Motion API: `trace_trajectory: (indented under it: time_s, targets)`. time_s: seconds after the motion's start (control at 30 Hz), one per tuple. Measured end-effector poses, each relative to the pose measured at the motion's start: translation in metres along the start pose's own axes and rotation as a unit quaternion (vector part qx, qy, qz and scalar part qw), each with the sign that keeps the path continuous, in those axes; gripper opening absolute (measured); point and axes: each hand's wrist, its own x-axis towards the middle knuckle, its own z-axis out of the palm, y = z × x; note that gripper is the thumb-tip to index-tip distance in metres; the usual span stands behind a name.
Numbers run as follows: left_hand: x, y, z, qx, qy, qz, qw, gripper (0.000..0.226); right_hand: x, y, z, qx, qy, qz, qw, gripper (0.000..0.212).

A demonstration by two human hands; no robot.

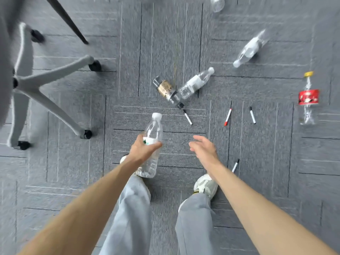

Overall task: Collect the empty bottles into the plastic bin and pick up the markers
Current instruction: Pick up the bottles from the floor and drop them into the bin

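While both bare forearms reach fwd over the grey carpet floor (73,172), the person's legs, in pale grey trousers & white sneakers, stand nearest the camera. The left grip (143,150) is wrapped round the held bottle (153,129), fingers & thumb curled at its white-green label. That bottle is clear, w/ its white cap pointing away and its base back over the left shoe. The right grip (204,148) is spread & relaxed, holding nothing, apart from the held bottle.

Just beside the right forearm, near the right shoe, the near marker (235,165) lies on the carpet, black cap at its far end.

Further out, three more lie on the floor in a rough row. The middle black marker (187,117) has its cap end right at the neck of the dark bottle (166,89); can't tell if they touch. Next comes the red marker (228,117), then the right black marker (252,115).

The dark bottle, w/ a gold label, lies flat & meets the base of the white-label bottle (196,82), making a V.

Off right, apart from the rest, is the red-label bottle (308,98) w/ a yellow cap. Beyond, the slanted clear bottle (250,48) is blurred. The top-edge bottle (217,3) is cut off by the frame.

On the left are the office chair base (36,83) w/ castors & a dark slanted leg (66,19).
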Motion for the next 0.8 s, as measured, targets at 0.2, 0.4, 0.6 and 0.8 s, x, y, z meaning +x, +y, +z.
trace_trajectory:
  time_s: [0.2, 0.4, 0.6, 0.8]
  targets:
    - [-0.044, 0.02, -0.029, -0.11, 0.028, 0.027, 0.993, 0.056, -0.026, -0.051, 0.009, -0.019, 0.02, -0.018, 0.999, 0.045]
    - [-0.033, 0.022, -0.06, -0.212, 0.045, 0.027, 0.976, 0.046, -0.017, -0.086, 0.036, -0.055, 0.026, -0.049, 0.997, 0.053]
    - [0.008, 0.008, -0.088, -0.189, 0.06, 0.024, 0.98, 0.044, 0.032, -0.105, 0.065, -0.175, 0.032, -0.085, 0.98, 0.055]
    - [0.077, -0.005, -0.09, -0.195, 0.109, 0.014, 0.975, 0.032, 0.13, -0.107, 0.094, -0.284, 0.07, -0.154, 0.944, 0.053]
